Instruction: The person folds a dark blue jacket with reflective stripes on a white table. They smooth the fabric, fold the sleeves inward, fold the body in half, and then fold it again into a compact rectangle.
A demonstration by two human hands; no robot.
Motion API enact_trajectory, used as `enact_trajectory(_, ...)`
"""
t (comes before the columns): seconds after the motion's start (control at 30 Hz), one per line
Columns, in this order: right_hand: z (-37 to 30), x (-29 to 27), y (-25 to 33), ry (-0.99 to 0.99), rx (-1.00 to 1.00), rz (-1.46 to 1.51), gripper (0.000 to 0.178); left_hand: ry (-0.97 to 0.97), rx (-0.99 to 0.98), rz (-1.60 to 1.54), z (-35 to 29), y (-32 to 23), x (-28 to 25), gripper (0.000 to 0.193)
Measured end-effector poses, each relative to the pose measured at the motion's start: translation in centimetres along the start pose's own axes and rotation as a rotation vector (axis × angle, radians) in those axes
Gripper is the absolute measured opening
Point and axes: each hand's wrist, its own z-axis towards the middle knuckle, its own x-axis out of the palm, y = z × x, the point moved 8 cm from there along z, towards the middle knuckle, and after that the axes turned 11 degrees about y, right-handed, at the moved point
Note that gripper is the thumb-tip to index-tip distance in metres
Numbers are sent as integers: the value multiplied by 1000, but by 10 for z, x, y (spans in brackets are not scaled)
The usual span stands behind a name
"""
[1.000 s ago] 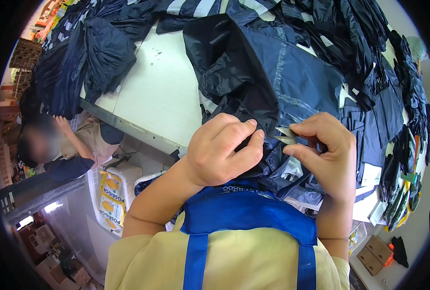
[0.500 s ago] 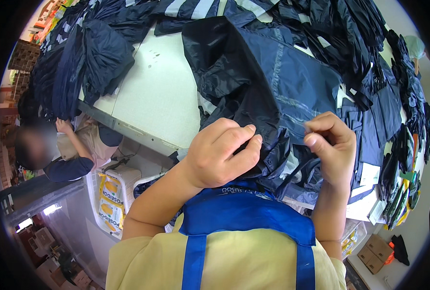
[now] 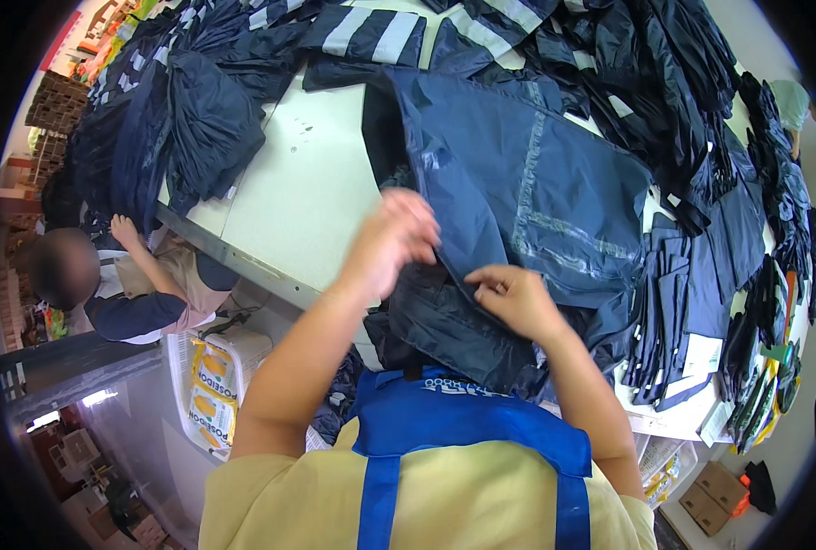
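Note:
A dark navy garment (image 3: 481,156) of smooth, shiny fabric lies spread before me on the white table, with pale seam tape running along its seams. My right hand (image 3: 518,301) is closed, thumb and fingers pinching the garment's near-left edge. My left hand (image 3: 391,243) is at the garment's left edge, its fingers smeared by motion, so its grip does not show clearly. Below both hands, a bunched darker part of the garment (image 3: 454,321) hangs toward my blue apron (image 3: 463,412).
Heaps of navy garments (image 3: 211,119) cover the table's far side, some with pale stripes. Folded dark pieces (image 3: 665,302) lie at the right. A co-worker (image 3: 142,284) is at the left, near a white basket (image 3: 183,394) holding yellow-and-white packages. The table's metal edge (image 3: 243,261) runs diagonally.
The garment's dark left part has turned over, and the navy panel now lies wider. My right hand has moved left onto its edge; my left hand has shifted slightly, up and away from me.

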Motion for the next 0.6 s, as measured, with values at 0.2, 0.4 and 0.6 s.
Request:
enact_trajectory(0.2,10,42,-12,151,-130,-146,31,-203,26,308,54,-27,-54,41)
enact_trajectory(0.4,-1,2,15,94,-106,39,24,-107,-6,-249,34,-33,-4,30)
enact_trajectory(0.6,3,-39,41,-190,-216,199,22,46,-9,-490,26,-39,28,40)
